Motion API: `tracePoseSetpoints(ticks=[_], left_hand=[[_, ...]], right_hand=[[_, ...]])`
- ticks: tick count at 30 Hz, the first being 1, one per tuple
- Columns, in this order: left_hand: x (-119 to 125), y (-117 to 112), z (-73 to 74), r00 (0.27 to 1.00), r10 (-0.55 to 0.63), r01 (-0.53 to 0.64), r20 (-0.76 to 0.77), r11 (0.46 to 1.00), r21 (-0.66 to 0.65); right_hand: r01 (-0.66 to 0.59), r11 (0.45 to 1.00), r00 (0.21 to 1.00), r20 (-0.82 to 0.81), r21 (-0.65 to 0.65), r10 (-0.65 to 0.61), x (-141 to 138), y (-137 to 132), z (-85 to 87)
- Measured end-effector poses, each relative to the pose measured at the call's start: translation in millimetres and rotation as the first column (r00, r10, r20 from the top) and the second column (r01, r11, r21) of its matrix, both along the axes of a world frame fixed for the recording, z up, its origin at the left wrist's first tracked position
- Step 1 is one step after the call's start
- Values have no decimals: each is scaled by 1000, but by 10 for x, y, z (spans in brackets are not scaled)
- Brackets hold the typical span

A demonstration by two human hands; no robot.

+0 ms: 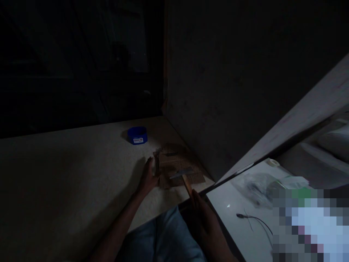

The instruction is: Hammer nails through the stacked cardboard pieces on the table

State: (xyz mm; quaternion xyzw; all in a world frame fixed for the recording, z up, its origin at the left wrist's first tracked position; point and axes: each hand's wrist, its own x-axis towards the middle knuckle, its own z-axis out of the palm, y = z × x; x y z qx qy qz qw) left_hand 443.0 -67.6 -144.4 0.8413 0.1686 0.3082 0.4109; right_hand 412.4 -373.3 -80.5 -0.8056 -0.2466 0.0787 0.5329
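A hammer with a wooden handle and a narrow metal head (181, 173) is in my right hand (201, 209), whose fingers are wrapped round the lower handle. Its head hangs over a brown printed sheet (174, 162), which looks like cardboard or sacking and lies on the pale surface (89, 167). At the left edge of this sheet is my left hand (149, 177), its thumb side against the edge. Shadow hides the finger ends, so I cannot tell whether they grip anything. Beyond it stands a small blue octagonal tub (137, 135) with a white label.
A dark upright panel (231, 83) rises along the right side of the surface. To the lower right, a white table (223, 207) bears a clear plastic bag (253, 187), a roll of tape (273, 162) and a black cable (255, 217). The light is dim.
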Motion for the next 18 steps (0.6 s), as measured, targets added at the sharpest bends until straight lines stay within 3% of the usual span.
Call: tracePoseSetpoints(ticks=[4,8,13,18], left_hand=[[-566,412,-53,973,229,-230,36,973,15],[-1005,769,-80,910,410,-407,57,912,-55],[-1072,863,-47,845,526,-521,93,850,-70],[-981,809,-30,843,534,-533,67,845,-31]], right_hand=[[-205,979,976,70,-17,206,-36,519,41],[-260,956,960,67,-137,271,55,1274,152],[-202,875,971,26,-441,237,188,2080,320],[-95,810,984,67,-579,163,299,2431,253]])
